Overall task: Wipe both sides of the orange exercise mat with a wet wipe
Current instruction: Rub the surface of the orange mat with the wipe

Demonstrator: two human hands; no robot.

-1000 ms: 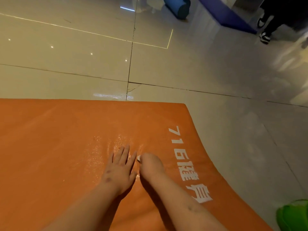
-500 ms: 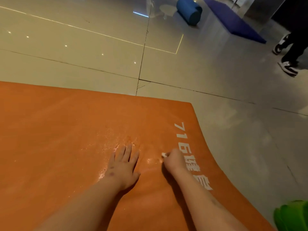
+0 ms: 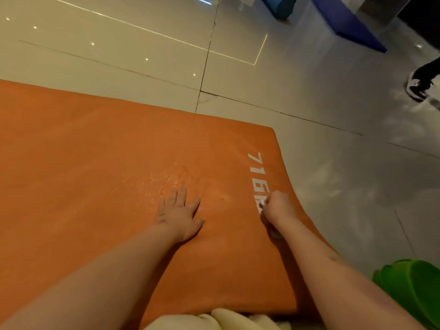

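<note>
A green object [image 3: 414,289] is seen at the lower right, a blue roll [image 3: 278,5] and blue mat [image 3: 350,25] at the upper right. The orange mat [image 3: 95,175] is laid flat on the floor [image 3: 333,186], stretched off the left edge, with lettering [image 3: 257,163] at its right end. The left hand [image 3: 178,215] is pressed flat on it, fingers [image 3: 182,194] spread. A wet wipe [image 3: 261,207] is gripped by the curled right hand [image 3: 277,207] on the lettering.
</note>
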